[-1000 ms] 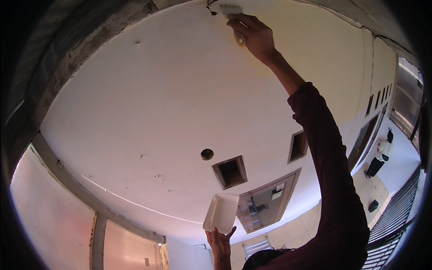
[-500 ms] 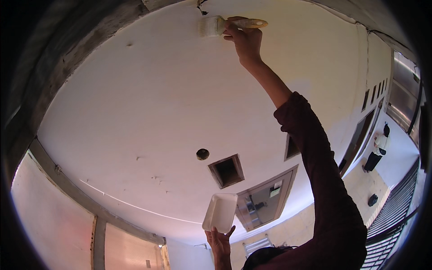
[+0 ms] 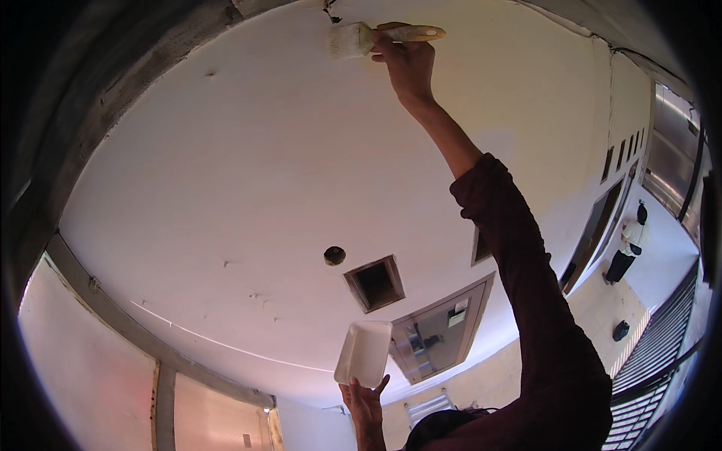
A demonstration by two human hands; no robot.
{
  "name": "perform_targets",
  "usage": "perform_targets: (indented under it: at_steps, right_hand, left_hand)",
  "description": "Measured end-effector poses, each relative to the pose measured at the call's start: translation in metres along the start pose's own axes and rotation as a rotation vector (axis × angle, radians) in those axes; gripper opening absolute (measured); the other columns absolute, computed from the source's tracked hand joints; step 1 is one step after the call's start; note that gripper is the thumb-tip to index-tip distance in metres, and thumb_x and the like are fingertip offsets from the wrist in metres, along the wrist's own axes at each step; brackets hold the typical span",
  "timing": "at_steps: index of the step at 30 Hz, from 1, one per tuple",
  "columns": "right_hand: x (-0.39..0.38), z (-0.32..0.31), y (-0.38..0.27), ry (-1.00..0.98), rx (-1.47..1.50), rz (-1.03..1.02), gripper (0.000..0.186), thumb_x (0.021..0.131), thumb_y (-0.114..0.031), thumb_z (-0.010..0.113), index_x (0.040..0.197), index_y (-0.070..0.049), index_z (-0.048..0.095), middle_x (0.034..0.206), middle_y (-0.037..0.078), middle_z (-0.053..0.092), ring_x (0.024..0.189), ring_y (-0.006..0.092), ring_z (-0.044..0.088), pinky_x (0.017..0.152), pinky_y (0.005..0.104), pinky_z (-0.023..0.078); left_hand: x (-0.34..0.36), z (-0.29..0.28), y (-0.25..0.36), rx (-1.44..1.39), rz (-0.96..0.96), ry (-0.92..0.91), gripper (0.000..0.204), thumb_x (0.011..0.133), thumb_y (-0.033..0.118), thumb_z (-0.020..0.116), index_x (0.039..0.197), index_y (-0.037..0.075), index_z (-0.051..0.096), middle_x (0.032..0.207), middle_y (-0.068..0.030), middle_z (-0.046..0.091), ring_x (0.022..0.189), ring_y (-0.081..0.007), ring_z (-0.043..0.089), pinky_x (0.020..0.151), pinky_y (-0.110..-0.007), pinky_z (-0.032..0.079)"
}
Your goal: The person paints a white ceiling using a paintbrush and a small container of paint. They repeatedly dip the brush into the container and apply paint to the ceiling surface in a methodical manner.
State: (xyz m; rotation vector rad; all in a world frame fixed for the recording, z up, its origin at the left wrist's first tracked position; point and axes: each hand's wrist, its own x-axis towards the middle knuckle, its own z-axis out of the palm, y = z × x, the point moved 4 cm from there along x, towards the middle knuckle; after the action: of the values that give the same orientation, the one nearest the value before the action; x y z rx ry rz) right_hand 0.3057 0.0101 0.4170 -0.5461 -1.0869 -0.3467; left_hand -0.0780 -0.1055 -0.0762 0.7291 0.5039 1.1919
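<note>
My right hand [image 3: 406, 64] grips a wide paintbrush [image 3: 350, 40] high up, its pale bristles against the white wall [image 3: 226, 165] just below a dark crack [image 3: 331, 13]. The brush lies sideways, handle to the right. My right arm, in a rolled maroon sleeve, reaches up from the lower edge. Low in the middle, my left hand [image 3: 364, 402] holds a white rectangular tray [image 3: 361, 349] from beneath, fingers at its near end.
Square openings [image 3: 374, 283], a round hole [image 3: 334, 255] and a framed window [image 3: 414, 342] are in the wall. At right, another person [image 3: 623, 254] stands near a dark bag [image 3: 620, 331] and metal bars [image 3: 658, 346]. A grey beam [image 3: 105, 293] crosses the lower left.
My right hand has moved down and slightly left, turning the brush from upright to sideways, mostly by half a second ago. My left hand with the tray is almost unmoved.
</note>
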Motion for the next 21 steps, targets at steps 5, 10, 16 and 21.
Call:
perform_targets:
  at_steps: [5,10,16,21]
  right_hand:
    - [0.016,-0.005,0.009,0.026,-0.030,0.025,0.023,0.094,-0.015,0.070,0.109,0.003,0.071,0.097,0.009,0.073,0.084,0.0170,0.074,0.071,0.0294,0.064]
    - [0.047,-0.065,0.020,0.136,-0.138,-0.019,0.025,0.093,-0.017,0.071,0.110,0.002,0.072,0.094,0.011,0.075,0.084,0.0187,0.075,0.071,0.0297,0.065]
    - [0.073,-0.140,0.014,0.288,-0.513,-0.134,0.024,0.092,-0.020,0.072,0.108,-0.003,0.074,0.094,0.012,0.076,0.077,0.0192,0.075,0.067,0.0326,0.060]
    - [0.074,-0.110,-0.009,0.278,-0.797,-0.550,0.019,0.092,-0.021,0.071,0.108,-0.010,0.074,0.107,0.009,0.073,0.084,0.0236,0.073,0.077,0.0392,0.056]
  left_hand:
    - [-0.002,0.001,0.001,-0.028,-0.012,0.007,0.052,0.106,0.029,0.055,0.151,0.014,0.033,0.150,-0.0147,0.043,0.130,-0.0361,0.055,0.090,-0.060,0.061]
    - [-0.004,-0.006,0.001,-0.087,-0.009,0.027,0.052,0.104,0.026,0.060,0.149,0.016,0.036,0.148,-0.0132,0.048,0.127,-0.0347,0.059,0.088,-0.061,0.062]
    - [-0.001,0.002,0.001,0.013,0.003,-0.016,0.054,0.106,0.033,0.055,0.150,0.013,0.033,0.150,-0.0158,0.041,0.129,-0.0382,0.054,0.090,-0.060,0.060]
    - [-0.006,-0.002,0.001,-0.103,-0.017,0.002,0.052,0.104,0.024,0.061,0.149,0.015,0.036,0.147,-0.0130,0.048,0.127,-0.0351,0.059,0.087,-0.061,0.063]
